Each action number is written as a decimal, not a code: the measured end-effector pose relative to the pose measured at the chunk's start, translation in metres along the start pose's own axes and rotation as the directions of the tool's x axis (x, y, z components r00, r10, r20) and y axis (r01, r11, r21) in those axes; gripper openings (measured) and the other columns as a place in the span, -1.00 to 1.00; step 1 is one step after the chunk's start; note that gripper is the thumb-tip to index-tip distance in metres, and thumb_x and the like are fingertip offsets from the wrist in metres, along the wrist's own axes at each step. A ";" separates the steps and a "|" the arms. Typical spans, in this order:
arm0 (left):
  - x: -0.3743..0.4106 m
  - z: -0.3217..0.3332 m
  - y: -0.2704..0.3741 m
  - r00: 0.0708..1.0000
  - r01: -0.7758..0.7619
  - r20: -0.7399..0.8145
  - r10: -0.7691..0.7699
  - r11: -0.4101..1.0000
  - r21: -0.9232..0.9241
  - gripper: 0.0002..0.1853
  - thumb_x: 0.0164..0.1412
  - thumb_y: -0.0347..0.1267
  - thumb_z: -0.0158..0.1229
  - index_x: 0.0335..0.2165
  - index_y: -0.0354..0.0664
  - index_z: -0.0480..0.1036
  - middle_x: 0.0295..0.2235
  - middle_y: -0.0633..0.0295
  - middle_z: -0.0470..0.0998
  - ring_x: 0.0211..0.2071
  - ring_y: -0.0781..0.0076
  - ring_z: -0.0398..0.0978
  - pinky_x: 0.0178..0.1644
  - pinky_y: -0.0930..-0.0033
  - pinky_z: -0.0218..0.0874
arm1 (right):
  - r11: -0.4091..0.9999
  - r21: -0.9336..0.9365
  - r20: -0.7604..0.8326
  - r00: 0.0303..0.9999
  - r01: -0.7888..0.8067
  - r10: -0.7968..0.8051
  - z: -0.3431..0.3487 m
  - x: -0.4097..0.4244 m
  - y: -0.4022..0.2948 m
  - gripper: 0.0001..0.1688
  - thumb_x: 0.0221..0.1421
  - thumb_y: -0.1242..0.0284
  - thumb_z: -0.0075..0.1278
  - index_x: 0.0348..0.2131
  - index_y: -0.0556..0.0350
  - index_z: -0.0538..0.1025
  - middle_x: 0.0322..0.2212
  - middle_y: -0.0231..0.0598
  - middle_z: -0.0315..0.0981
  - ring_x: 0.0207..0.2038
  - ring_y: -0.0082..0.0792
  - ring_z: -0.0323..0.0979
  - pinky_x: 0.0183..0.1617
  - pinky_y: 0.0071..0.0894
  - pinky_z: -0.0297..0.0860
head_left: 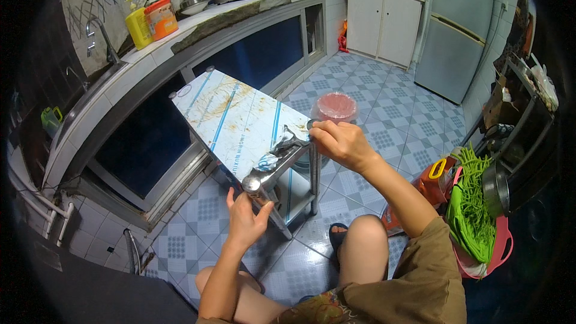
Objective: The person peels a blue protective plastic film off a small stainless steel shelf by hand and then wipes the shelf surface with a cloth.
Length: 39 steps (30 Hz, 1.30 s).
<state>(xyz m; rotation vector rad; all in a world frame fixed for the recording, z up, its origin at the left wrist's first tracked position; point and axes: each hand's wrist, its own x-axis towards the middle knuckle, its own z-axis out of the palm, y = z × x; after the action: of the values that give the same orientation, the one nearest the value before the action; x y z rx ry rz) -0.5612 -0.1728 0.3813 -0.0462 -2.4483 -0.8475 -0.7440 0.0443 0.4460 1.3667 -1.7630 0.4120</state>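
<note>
In front of me stands a small two-tier stainless steel rack (pixel 310 175). Protective film (pixel 243 117) with blue stripes, lettering and brown stains covers its top. Along the near edge the film is torn and crumpled into a silvery-grey strip (pixel 288 141), baring shiny metal. My left hand (pixel 247 220) wraps around the near-left leg just below its round cap (pixel 251 183), thumb on the right side. At the right near corner, the fingers of my right hand (pixel 339 144) curl over the post's top. Whether they also pinch film is hidden.
A pink-lined bin (pixel 335 107) stands behind the rack. To my right are a pink basket (pixel 504 245) with green beans (pixel 472 184), a dark pan (pixel 495 191) and a red bag (pixel 432 184). The tiled counter (pixel 157 49) runs along the left.
</note>
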 end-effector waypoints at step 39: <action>0.002 -0.002 0.002 1.000 0.017 0.006 -0.017 1.000 0.015 -0.75 0.00 -0.32 0.16 -0.34 -0.23 0.38 -0.48 0.22 0.47 -0.32 0.20 0.42 0.16 -0.14 -0.26 | 0.985 -0.107 -0.031 0.990 0.135 -0.139 0.000 -0.001 0.008 -0.80 -0.16 0.50 0.04 -0.40 0.12 0.45 -0.29 -0.24 0.48 -0.61 -0.49 0.36 -0.55 -0.54 0.27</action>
<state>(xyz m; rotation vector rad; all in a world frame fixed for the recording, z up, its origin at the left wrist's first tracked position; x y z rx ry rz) -0.5608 -0.1726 0.3849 -0.0231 -2.4634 -0.8377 -0.7509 0.0476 0.4475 1.3865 -1.6246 0.2649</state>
